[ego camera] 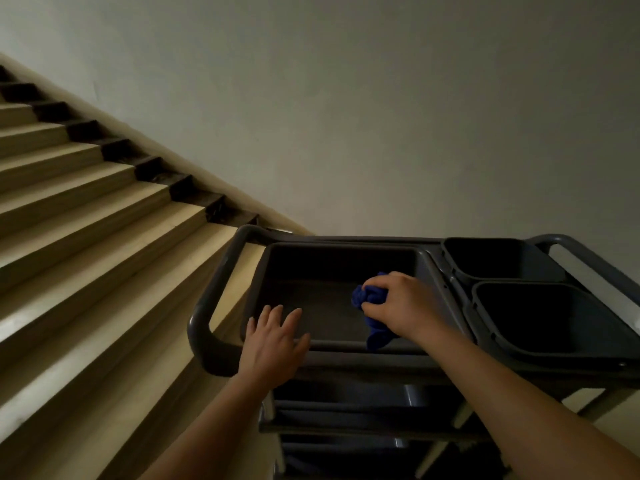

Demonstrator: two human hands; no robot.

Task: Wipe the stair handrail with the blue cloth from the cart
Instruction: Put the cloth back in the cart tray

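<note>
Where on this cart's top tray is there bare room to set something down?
The floor of the tray is bare from its left wall across to the blue cloth, beyond the left hand at the near rim. Its right end is crowded: the right hand grips the cloth there. The back bin and front bin look empty, though dark.

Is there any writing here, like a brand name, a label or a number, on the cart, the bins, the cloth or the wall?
No text can be read anywhere in this view.
The cart, its far bin and near bin, the blue cloth gripped by the right hand, the wall and the stairs show no words, labels or numbers.
The light is dim, so any fine marking would not show.
</note>
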